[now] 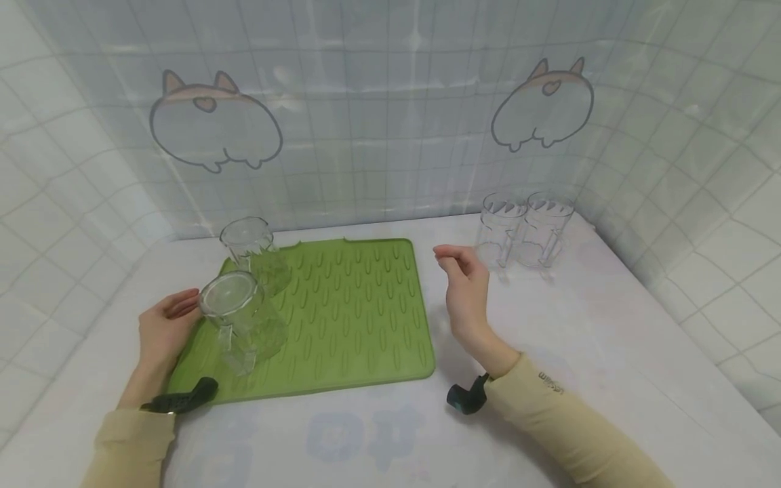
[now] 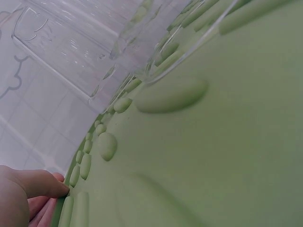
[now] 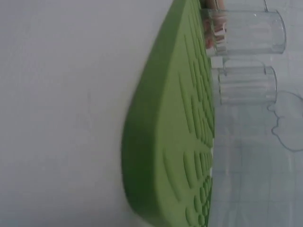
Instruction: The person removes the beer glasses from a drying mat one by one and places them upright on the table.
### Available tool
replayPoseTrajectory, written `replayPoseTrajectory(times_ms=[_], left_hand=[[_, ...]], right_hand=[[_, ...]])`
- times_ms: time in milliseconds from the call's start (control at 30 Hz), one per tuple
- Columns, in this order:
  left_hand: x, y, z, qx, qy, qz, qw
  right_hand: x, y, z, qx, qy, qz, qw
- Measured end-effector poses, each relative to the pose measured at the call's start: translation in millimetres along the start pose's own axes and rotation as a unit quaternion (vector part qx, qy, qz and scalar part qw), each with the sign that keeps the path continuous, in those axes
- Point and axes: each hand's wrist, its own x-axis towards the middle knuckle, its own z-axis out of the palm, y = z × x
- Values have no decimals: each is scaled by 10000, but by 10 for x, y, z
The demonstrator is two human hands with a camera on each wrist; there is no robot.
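In the head view, you have four clear glass mugs (image 1: 268,332): two at left, two at right. One green ridged mat (image 1: 360,322) lies left of centre. You show one left hand (image 1: 165,329), one right hand (image 1: 468,291), two beige sleeves (image 1: 131,440) and two black wrist mounts (image 1: 468,398). Two cartoon corgi rumps (image 1: 213,132) sit upper left and upper right.

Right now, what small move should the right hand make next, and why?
I'd probably bring the right hand to the nearer glass mug of the pair off the green mat: that hand looks empty and is close by, the mat's right part is bare, and the left hand appears to pinch its left edge.
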Motion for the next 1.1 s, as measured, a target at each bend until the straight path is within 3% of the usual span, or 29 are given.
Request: replayPoseTrajectory(times_ms=[433,1100], left_hand=[[4,-32,-2,-10,13,54,10000],[7,-25,12,-38,46,109,9999]], right_hand=[[-274,71,396,17,-861,115,9962],[-565,92,831,-411,-1612,-12,9861]])
